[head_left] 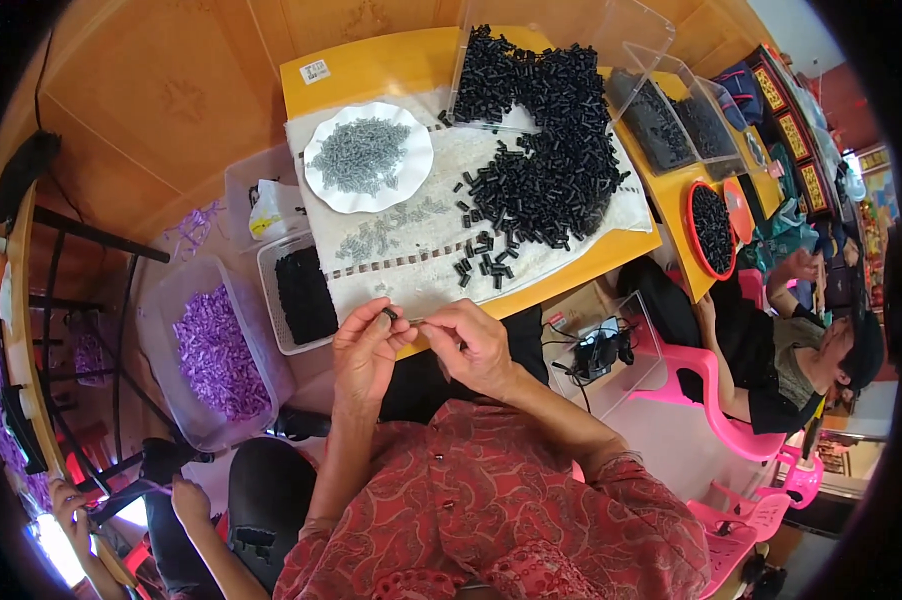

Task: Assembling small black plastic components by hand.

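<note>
My left hand [363, 352] pinches a small black cylindrical piece [389, 314] between thumb and fingers, just off the table's near edge. Close beside it, the thumb and forefinger of my right hand [474, 348] are pressed together; whatever they hold is too small to name. Beyond my hands lies a white cloth [396, 285] with a dark striped band. A scalloped white plate [421, 152] on it bears a heap of small clear grey pieces [359, 150], with more scattered below. To the right spreads a big pile of black cylindrical pieces [556, 180], spilling from a tipped clear box [459, 75].
Left of the table stand a white basket [268, 290] of black material and a clear tub [156, 345] with purple pieces [221, 355]. At right are clear bins [661, 135], a red-rimmed bowl [691, 225] and a pink chair [706, 375]. Other people sit at both sides.
</note>
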`<state>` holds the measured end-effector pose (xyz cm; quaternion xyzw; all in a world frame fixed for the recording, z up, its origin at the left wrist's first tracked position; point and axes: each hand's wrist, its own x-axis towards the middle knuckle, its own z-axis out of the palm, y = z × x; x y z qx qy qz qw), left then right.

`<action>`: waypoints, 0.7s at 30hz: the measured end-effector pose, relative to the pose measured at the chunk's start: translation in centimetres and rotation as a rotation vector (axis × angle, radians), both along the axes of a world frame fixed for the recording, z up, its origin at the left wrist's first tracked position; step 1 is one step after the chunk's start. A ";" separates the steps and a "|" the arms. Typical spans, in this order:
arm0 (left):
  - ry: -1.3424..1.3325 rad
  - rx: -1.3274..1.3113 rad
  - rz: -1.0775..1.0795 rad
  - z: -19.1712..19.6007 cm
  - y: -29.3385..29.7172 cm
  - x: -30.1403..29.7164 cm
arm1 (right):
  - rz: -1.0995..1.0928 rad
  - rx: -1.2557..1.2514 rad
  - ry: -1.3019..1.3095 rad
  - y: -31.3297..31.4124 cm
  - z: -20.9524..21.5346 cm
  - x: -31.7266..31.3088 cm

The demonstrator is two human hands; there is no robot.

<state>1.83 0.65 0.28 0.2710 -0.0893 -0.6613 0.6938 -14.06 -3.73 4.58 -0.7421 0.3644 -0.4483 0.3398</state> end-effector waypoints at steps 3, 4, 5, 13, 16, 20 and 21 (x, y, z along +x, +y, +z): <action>-0.008 -0.014 0.008 -0.2 0.0 0.1 | -0.029 -0.010 0.055 -0.3 -0.6 -1.3; -0.007 -0.014 0.007 -0.2 -0.1 0.1 | -0.045 -0.020 0.087 -0.5 -0.7 -1.7; -0.015 -0.006 0.005 -0.2 -0.1 0.2 | -0.061 -0.033 0.094 -0.6 -0.8 -1.9; -0.026 0.002 -0.012 -0.2 0.1 0.1 | -0.239 -0.046 0.234 -3.0 -0.3 -4.0; 0.009 0.009 -0.023 -0.3 -0.1 0.1 | -0.302 -0.087 0.265 -4.5 -0.9 -4.9; 0.005 0.024 -0.018 -0.3 -0.1 0.2 | -0.359 -0.135 0.324 -6.3 -1.1 -5.6; 0.005 0.033 -0.024 -0.4 -0.1 0.2 | -0.373 -0.146 0.371 -6.7 -1.1 -5.7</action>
